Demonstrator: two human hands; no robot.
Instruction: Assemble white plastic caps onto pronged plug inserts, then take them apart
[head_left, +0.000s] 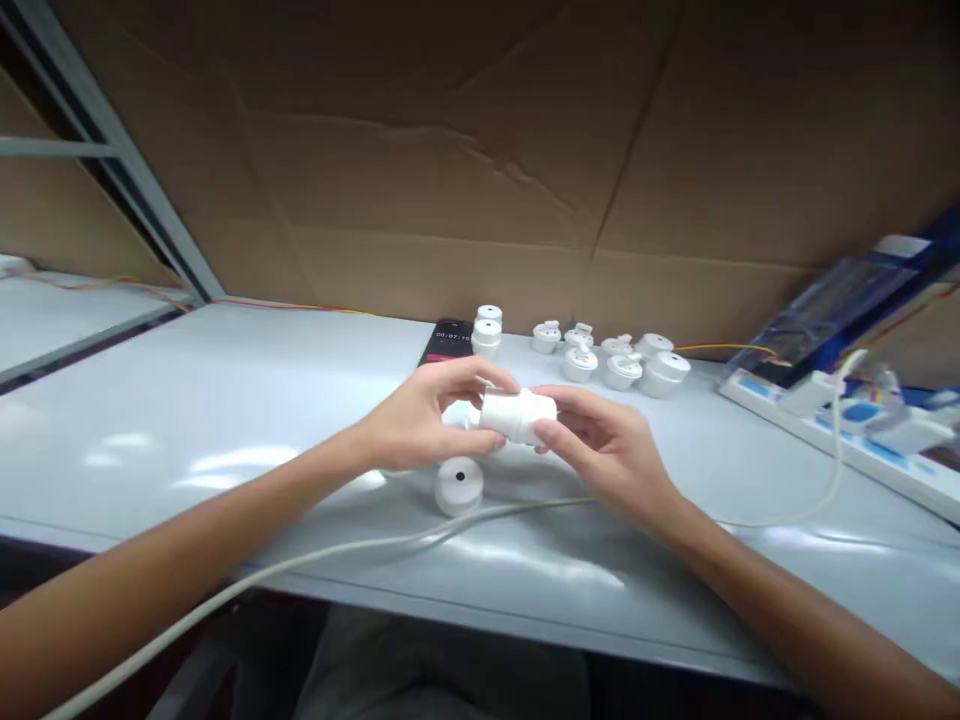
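Note:
A white cylindrical device (517,415) lies sideways above the middle of the table, held at both ends. The fingers and thumb of my left hand (427,415) close round its left end. My right hand (600,440) pinches the right end between thumb and fingers. Just below my left hand, a white round device (459,486) with a black dot on its face stands on the table. Other white parts behind my left hand are partly hidden. A white cable (405,538) runs under both arms.
Several white round parts (580,362) stand in a group at the back. A phone (448,342) showing a timer lies beside two white stacked pieces (487,332). At right, a power strip (825,425) carries plugs. A cardboard wall (450,200) closes off the back.

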